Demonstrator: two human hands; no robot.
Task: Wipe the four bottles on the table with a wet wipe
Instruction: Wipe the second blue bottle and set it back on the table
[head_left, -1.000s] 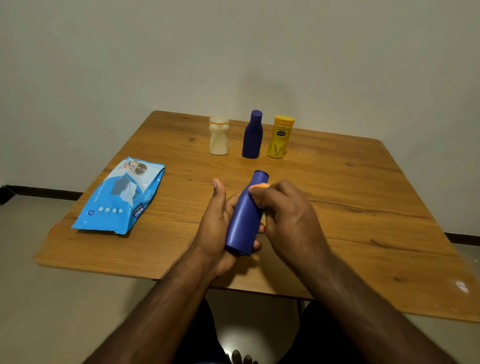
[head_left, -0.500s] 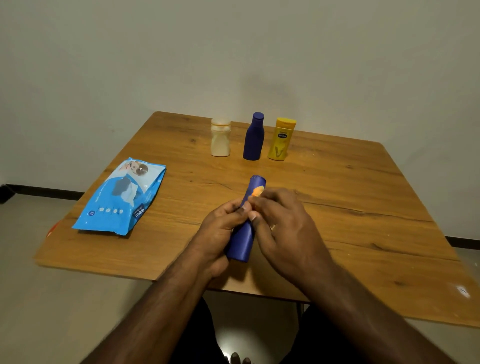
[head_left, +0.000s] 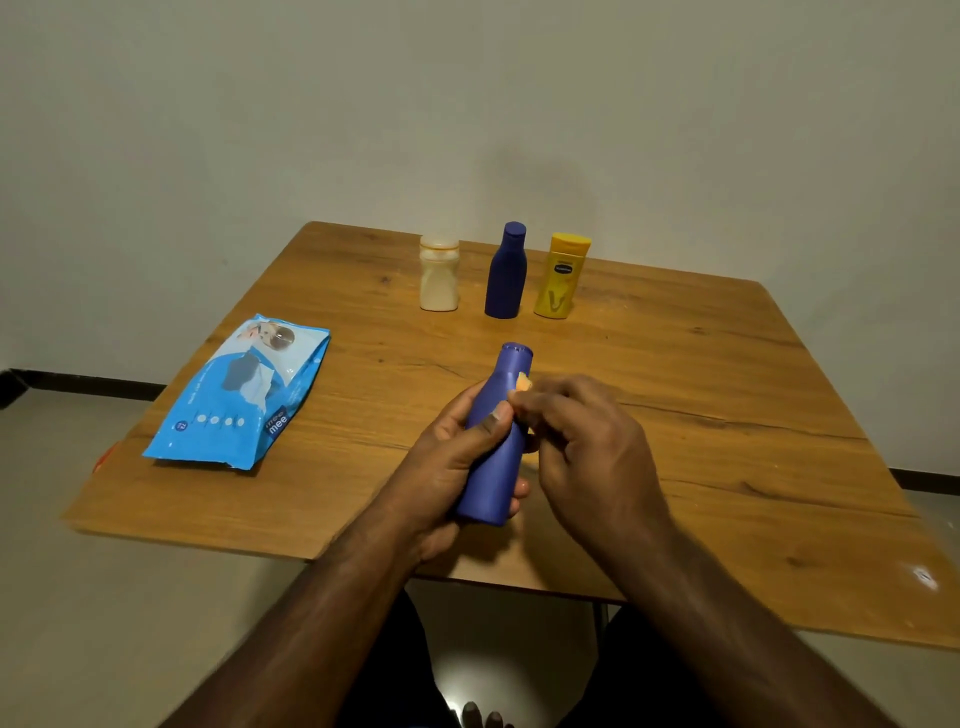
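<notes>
Left grip (head_left: 457, 457) curls round the body of a blue bottle (head_left: 496, 441), thumb across the front and fingertips showing past the bottle's lower right side. That bottle is lifted off the wooden desk (head_left: 727, 415), tilted with its flat cap pointing away from the person and its base toward them. Right grip (head_left: 582, 441) is closed on a small orange-tinted wet wipe (head_left: 523, 383), pinched in the fingertips and pressed against the bottle's neck, just below the cap. Only a little of the wipe shows past the fingers.

Three more bottles stand upright in a row near the far edge of the desk, close together but apart: a cream bottle (head_left: 439, 274) with a pale cap on the left, a dark blue bottle (head_left: 505, 271) in the middle, and a yellow bottle (head_left: 561, 275) with a dark oval label on the right.

On the left part of the desk lies a blue wet-wipe pack (head_left: 241, 395), flat, with the word "mee" printed near its lower end. It sits well apart from both hands and from the row of bottles.
</notes>
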